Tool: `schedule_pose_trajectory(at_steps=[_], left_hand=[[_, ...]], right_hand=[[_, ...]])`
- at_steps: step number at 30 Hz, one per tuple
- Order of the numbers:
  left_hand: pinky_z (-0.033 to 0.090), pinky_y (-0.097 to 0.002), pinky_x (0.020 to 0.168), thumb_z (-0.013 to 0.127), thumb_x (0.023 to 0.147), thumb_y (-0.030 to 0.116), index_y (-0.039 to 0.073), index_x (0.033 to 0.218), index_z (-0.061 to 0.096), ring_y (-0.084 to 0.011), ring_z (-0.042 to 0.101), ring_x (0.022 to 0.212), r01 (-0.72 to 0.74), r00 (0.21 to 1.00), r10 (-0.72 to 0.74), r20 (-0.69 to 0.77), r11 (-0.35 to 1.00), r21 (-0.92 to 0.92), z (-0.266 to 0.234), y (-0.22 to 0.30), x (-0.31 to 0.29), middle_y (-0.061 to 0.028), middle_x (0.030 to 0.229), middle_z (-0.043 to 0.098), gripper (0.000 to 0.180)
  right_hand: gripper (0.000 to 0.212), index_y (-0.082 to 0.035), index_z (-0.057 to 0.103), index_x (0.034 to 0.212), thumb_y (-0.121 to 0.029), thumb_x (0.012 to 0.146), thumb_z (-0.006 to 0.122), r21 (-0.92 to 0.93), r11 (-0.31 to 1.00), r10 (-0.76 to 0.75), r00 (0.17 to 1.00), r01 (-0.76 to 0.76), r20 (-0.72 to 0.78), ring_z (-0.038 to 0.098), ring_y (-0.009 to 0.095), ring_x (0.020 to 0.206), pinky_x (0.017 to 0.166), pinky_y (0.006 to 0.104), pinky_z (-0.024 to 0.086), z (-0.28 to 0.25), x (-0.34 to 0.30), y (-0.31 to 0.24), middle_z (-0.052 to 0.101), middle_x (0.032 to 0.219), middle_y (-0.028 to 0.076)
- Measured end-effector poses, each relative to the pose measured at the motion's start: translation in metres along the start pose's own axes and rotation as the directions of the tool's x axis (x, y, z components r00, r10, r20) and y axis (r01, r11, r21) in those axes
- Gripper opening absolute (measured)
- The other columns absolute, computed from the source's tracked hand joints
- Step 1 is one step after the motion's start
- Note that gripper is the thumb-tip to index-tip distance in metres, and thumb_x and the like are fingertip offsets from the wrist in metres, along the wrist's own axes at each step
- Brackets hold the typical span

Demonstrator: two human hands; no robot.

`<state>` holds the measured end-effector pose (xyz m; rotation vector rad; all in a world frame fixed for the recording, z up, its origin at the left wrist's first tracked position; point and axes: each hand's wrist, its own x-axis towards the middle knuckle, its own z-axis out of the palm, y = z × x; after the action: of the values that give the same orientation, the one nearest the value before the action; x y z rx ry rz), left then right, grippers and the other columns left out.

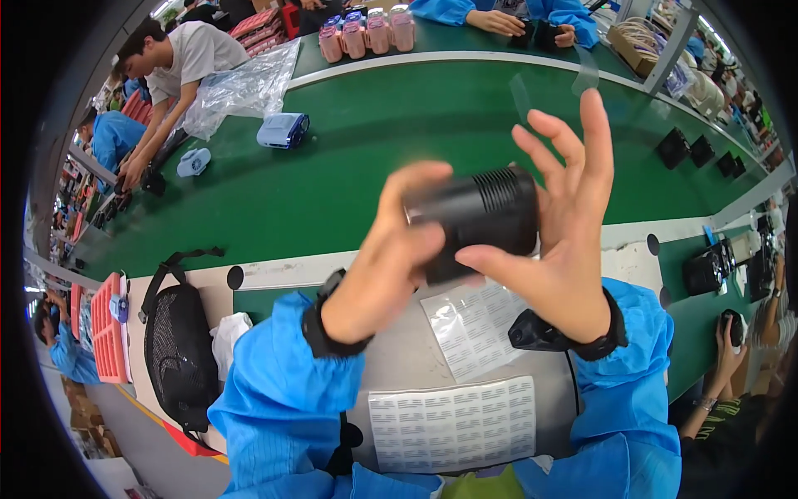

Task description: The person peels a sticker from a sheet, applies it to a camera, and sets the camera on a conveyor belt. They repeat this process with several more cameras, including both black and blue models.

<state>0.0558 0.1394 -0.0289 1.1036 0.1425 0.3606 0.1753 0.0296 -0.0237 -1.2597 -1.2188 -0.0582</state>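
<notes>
A black, box-like device with rounded edges and a ribbed vent is held up over the near edge of the green table. My left hand, a little blurred, is closed around its left side. At the device's right side is my right hand, its fingers stretched up and apart, with the thumb against the lower front. By the topmost fingertip is a clear strip; I cannot tell if it sticks there. Below lie a sticker sheet, a second label sheet and a black pointed object.
Across the green table lie a light-blue device and a smaller one. Pink devices stand at the far edge, black ones at right. A black mesh bag lies left. Co-workers sit around.
</notes>
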Motion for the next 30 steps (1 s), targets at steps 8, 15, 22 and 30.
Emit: schedule_pose_trajectory(at_steps=[8, 15, 22, 30], left_hand=[[0.054, -0.0351, 0.059, 0.049, 0.082, 0.029, 0.009, 0.126, 0.028, -0.0255, 0.057, 0.094, 0.025, 0.994, -0.028, -0.104, 0.999, -0.034, -0.006, 0.008, -0.01, -0.0149, 0.114, 0.048, 0.052], [0.054, -0.0335, 0.063, 0.049, 0.087, 0.019, 0.01, 0.125, 0.028, -0.0213, 0.058, 0.092, 0.078, 0.995, -0.082, -0.055, 0.995, -0.058, -0.008, 0.013, -0.012, -0.0124, 0.112, 0.049, 0.045], [0.054, -0.0309, 0.058, 0.061, 0.078, 0.023, 0.008, 0.126, 0.028, -0.0224, 0.057, 0.093, -0.024, 0.997, 0.037, -0.073, 0.985, 0.173, -0.004, 0.007, -0.015, -0.0119, 0.113, 0.049, 0.061], [0.055, -0.0296, 0.059, 0.069, 0.068, 0.007, 0.008, 0.126, 0.027, -0.0202, 0.057, 0.094, -0.017, 0.992, 0.034, -0.121, 0.991, 0.136, -0.002, 0.005, -0.015, -0.0095, 0.112, 0.05, 0.072]], right_hand=[[0.077, -0.007, 0.015, 0.137, 0.006, 0.075, 0.058, 0.235, 0.96, 0.215, 0.943, -0.155, -0.255, 0.05, 0.022, 0.101, 0.084, 0.0305, 0.042, -0.015, 0.011, -0.008, 0.048, 0.109, 0.014], [0.069, -0.001, 0.023, 0.133, 0.011, 0.073, 0.055, 0.282, 0.87, 0.372, 0.913, -0.405, 0.165, 0.054, 0.009, 0.069, 0.067, 0.0205, 0.044, -0.018, 0.003, -0.031, 0.056, 0.073, 0.005], [0.071, -0.002, 0.024, 0.132, 0.012, 0.072, 0.057, 0.309, 0.826, 0.429, 0.881, -0.472, 0.2, 0.054, 0.01, 0.07, 0.066, 0.0204, 0.045, -0.014, 0.001, -0.032, 0.055, 0.075, 0.006], [0.069, -0.003, 0.025, 0.131, 0.012, 0.072, 0.057, 0.25, 0.879, 0.38, 0.913, -0.406, 0.147, 0.055, 0.009, 0.07, 0.066, 0.0195, 0.045, -0.007, -0.004, -0.031, 0.054, 0.074, 0.005]])
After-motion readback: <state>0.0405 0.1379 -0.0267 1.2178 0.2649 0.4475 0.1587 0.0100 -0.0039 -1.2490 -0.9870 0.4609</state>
